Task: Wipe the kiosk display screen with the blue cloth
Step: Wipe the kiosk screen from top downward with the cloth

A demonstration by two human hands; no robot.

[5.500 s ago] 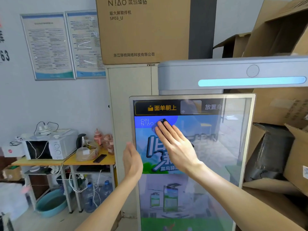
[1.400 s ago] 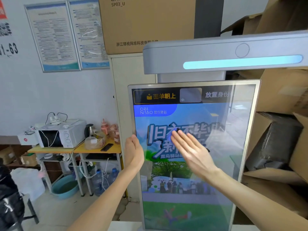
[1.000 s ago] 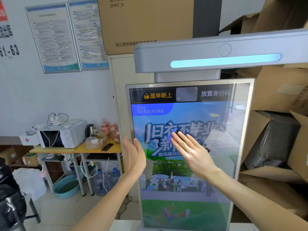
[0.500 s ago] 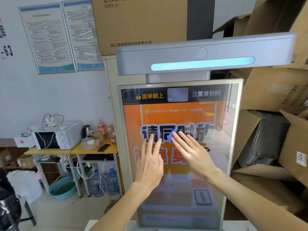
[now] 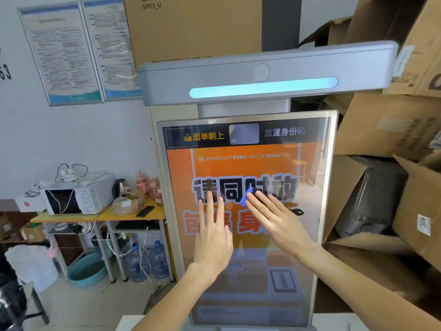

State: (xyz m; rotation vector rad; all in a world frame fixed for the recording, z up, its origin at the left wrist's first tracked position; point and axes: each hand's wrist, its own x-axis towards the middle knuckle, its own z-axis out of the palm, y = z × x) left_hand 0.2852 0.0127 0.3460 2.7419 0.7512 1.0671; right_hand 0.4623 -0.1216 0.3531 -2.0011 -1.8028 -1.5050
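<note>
The tall kiosk display screen (image 5: pixel 248 163) stands upright in front of me and shows an orange page with large black characters. My right hand (image 5: pixel 276 218) lies flat against the middle of the screen and presses the small blue cloth (image 5: pixel 247 199) under its fingertips; only the cloth's edge shows past the fingers. My left hand (image 5: pixel 212 232) rests flat on the glass just left of it, fingers together and pointing up, holding nothing.
A grey scanner bar (image 5: pixel 262 75) with a lit cyan strip overhangs the screen. Cardboard boxes (image 5: pixel 391 130) are stacked close on the right. At left, a yellow table (image 5: pixel 100 215) carries a microwave (image 5: pixel 76 197) and a kettle, with water bottles and a basin below.
My left hand has left the screen's left edge and now lies flat on the glass. The right hand with the cloth has come down from the top to mid-screen. The display switched from blue to orange.
</note>
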